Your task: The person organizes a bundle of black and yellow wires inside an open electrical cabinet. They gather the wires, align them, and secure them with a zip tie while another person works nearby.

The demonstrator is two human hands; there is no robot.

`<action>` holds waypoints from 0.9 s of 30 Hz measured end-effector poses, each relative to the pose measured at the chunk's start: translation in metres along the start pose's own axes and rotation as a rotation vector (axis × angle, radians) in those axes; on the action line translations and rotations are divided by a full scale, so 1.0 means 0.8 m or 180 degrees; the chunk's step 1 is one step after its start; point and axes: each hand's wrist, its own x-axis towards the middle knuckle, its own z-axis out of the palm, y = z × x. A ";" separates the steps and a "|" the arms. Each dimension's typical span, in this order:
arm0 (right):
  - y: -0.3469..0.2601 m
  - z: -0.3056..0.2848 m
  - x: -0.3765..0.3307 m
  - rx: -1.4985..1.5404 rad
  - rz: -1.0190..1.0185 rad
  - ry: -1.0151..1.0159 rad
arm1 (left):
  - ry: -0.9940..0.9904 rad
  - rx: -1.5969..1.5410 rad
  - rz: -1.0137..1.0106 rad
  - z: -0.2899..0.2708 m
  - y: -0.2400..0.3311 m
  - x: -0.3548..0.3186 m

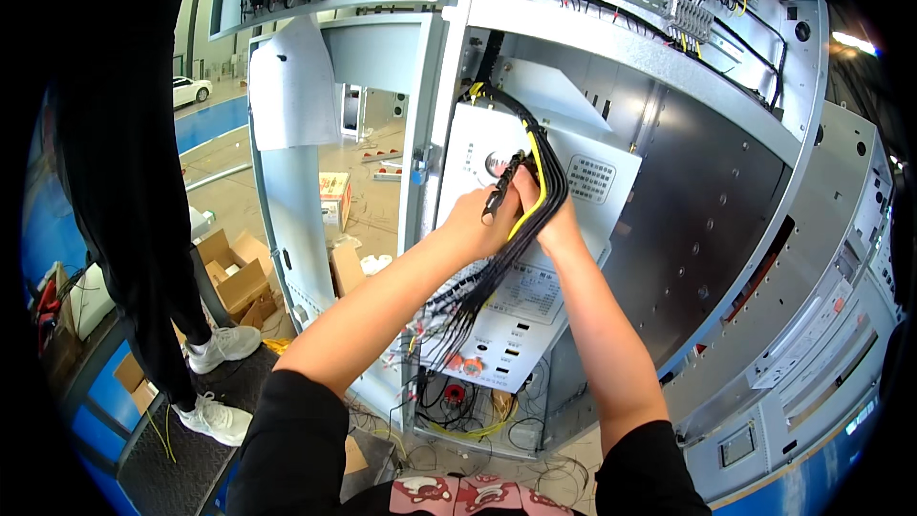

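Inside a grey metal electrical cabinet (726, 182), a thick bundle of black wires with one yellow wire (535, 182) hangs in front of a white control unit (592, 182). My left hand (478, 220) is closed around a small black tool or connector (501, 186) pressed against the bundle. My right hand (549, 220) grips the bundle from behind, fingers wrapped around it. Below the hands the wires fan out into loose ends (458, 311) with small tags.
A person in black trousers and white shoes (215, 349) stands on a platform at the left. Open cardboard boxes (239, 277) lie on the floor beyond. Terminal blocks and wiring (688, 0) run along the cabinet top. Coiled wires (458, 401) sit at the cabinet bottom.
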 end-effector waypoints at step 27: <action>-0.182 -0.026 0.089 -0.2771 -0.3086 -0.0271 | 0.1791 -0.3759 -0.0060 -0.086 -0.020 0.054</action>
